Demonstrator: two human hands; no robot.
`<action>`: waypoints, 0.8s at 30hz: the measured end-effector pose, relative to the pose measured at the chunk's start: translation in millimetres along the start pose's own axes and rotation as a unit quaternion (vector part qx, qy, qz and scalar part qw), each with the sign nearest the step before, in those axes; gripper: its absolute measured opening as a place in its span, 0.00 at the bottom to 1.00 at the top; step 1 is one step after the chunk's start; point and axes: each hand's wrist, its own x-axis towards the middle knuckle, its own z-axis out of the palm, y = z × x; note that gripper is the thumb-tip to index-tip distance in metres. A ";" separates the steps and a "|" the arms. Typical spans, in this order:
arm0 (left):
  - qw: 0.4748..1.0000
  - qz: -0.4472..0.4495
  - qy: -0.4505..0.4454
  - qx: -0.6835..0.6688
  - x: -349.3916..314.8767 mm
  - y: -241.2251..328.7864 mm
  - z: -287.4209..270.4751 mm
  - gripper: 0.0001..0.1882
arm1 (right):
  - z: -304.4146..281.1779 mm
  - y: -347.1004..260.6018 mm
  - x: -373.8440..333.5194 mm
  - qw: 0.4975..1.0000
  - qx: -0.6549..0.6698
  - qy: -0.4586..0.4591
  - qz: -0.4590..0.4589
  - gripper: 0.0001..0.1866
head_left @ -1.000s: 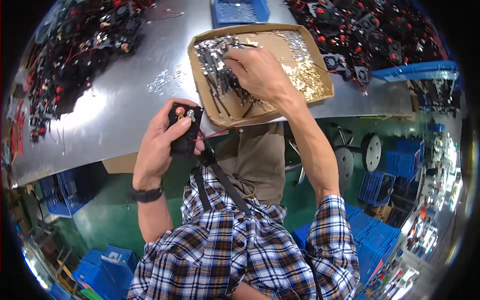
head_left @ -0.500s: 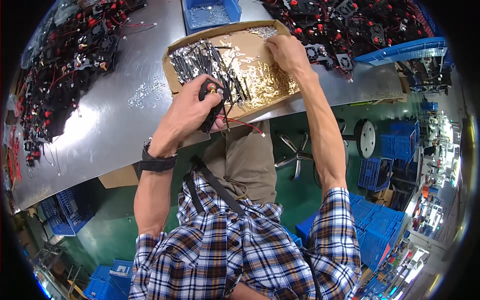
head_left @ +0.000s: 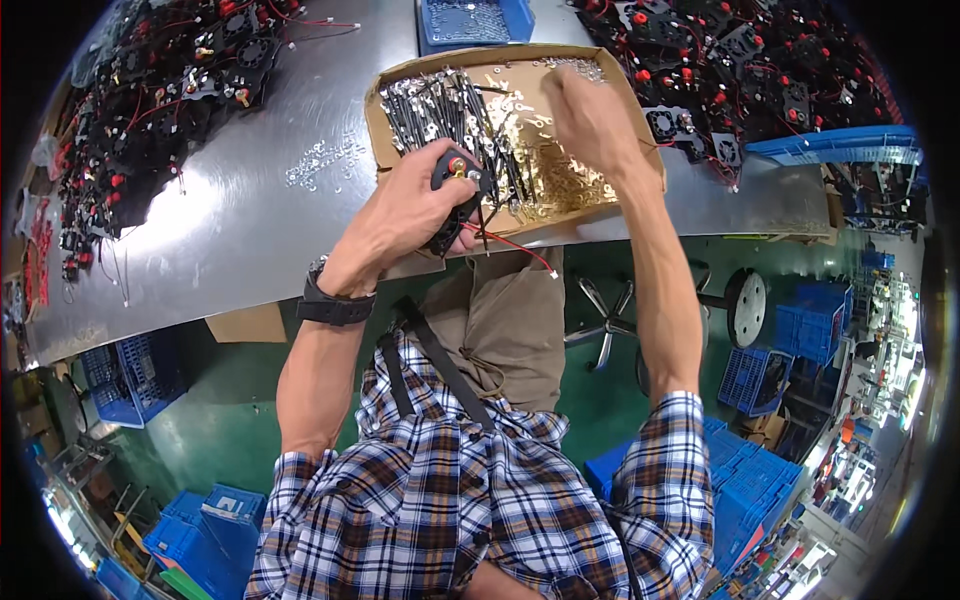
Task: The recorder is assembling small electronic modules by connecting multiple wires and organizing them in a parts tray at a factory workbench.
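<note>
My left hand (head_left: 405, 208) is closed round a black module (head_left: 484, 183) with a red-collared brass terminal, a silver nut or stud beside it and a thin red lead (head_left: 522, 245) hanging from it. It holds this at the near edge of a shallow cardboard tray (head_left: 620, 75). Over the tray's right side is my right hand (head_left: 598, 125), slightly blurred, its fingers bent together near small silver washers (head_left: 585, 68); anything between the fingertips is hidden. Black cables with ring ends (head_left: 430, 110) fill the tray's left part, and brass-coloured ring lugs (head_left: 550, 180) its near right.
Loose silver nuts or washers (head_left: 325, 160) lie on the metal table (head_left: 250, 255) left of the tray. Behind it stands a blue bin (head_left: 475, 22) of small metal parts. Piles of black modules (head_left: 150, 120) with red leads sit at both sides. A wheeled stool (head_left: 605, 320) is under the table.
My right hand has shifted left across the tray, away from its far right corner. My left hand still holds the module. The whole view has swung, so the table appears farther right.
</note>
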 end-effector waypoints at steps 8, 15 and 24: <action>0.998 0.045 0.010 0.044 0.6 -5.2 -2.1 0.14 | -7.0 -88.4 -27.6 0.965 0.238 -0.105 -0.039 0.10; 0.995 0.036 0.041 0.080 -2.8 -3.1 2.7 0.18 | -5.2 -93.0 -26.0 0.966 0.234 -0.112 0.000 0.10; 0.981 0.082 0.068 0.159 5.8 -19.9 -4.8 0.21 | -4.4 -107.0 -42.1 0.989 0.086 -0.008 -0.121 0.05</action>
